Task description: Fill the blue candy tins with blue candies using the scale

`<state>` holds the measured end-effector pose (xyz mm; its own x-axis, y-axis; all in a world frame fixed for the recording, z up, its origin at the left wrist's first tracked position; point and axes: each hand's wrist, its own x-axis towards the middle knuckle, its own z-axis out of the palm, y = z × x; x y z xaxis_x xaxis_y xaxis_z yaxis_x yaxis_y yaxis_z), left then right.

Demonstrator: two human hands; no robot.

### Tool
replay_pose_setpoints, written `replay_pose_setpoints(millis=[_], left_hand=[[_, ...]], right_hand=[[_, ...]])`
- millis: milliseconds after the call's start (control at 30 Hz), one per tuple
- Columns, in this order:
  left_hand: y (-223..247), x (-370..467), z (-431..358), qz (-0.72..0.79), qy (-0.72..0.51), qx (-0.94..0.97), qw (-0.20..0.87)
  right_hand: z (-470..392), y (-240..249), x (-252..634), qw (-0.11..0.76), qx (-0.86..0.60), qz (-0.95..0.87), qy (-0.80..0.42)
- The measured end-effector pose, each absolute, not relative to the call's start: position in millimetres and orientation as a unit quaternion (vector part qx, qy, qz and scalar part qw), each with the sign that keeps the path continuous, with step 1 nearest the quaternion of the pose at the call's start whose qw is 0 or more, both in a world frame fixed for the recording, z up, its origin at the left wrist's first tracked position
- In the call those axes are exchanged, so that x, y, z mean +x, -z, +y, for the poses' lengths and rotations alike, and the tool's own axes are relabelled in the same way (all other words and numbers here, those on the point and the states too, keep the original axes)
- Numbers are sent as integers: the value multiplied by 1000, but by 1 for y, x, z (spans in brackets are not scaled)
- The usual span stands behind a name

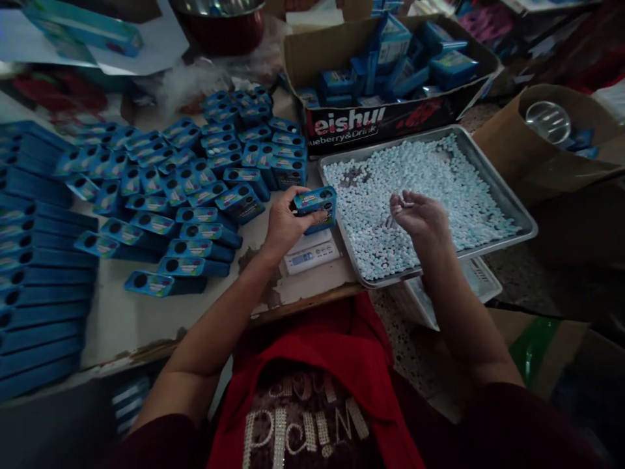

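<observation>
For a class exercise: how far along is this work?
Looks done: blue boxes grouped on the table, their fill unclear. In hand: the left hand holds one box above the scale; the right hand cups pale pellets. Remaining: pellets cover most of the tray.

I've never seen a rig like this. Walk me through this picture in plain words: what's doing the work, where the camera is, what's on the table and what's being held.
There is no robot here: the work is done by a person's two bare hands. The one picture comes from a camera worn on the head, looking forward and down.

On the table stand many blue boxes, with a small white scale near the front edge. To the right, a metal tray holds small pale pellets. Behind it, an open carton holds more blue boxes.

The left hand grips one box over the scale. The right hand, above the tray, is cupped around a few pellets.
</observation>
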<state>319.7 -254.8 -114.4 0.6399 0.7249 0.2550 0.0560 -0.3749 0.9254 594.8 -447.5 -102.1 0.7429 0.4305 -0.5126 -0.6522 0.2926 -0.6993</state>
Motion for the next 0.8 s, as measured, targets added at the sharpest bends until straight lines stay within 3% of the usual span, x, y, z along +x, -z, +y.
replay_pose_setpoints(millis=[367,633,800], left_hand=[[134,273,-247,277,-328,767,478],[114,223,-253,301,-388,765,416],[93,202,-244,279,-408,773,397]], right_hand=[[-442,76,536,622,-610,-31,-491],[-392,26,529,588,-620,-111,-507],[-372,12,526,532,-602,-255,-538]])
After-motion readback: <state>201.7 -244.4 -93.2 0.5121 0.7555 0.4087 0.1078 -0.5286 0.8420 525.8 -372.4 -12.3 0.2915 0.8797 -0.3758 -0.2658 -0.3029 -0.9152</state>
